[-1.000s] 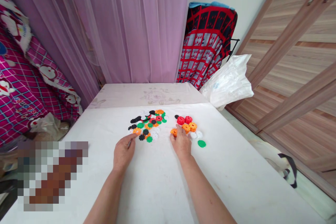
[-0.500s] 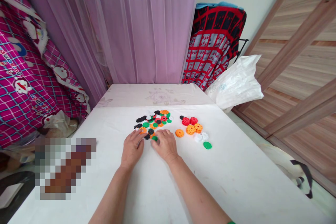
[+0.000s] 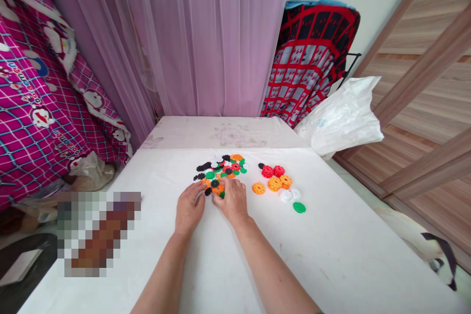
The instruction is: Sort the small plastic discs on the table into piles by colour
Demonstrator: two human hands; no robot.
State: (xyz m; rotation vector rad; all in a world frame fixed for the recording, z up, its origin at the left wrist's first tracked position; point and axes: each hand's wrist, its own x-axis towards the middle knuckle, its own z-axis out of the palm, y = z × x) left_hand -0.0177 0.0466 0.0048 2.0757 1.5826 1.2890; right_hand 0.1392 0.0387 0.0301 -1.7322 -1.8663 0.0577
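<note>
Left hand (image 3: 190, 208) and right hand (image 3: 234, 201) at near edge of mixed pile of orange, black, green, red, white notched plastic discs (image 3: 228, 171), 12 o'clock from them. Can't tell whether either grip is clamped. Colour-grouped discs (image 3: 274, 184) at right hand's 2 o'clock. White-clothed desk (image 3: 228, 260) underneath.

Overlapping notch-edged discs (image 3: 228, 171) in mixed black, orange, green, red and white are heaped at left. At right, from far to near, are laid a black disc (image 3: 261, 166), red discs (image 3: 268, 171), orange discs (image 3: 274, 184), white discs (image 3: 286, 196) and a green disc (image 3: 299, 207).
</note>
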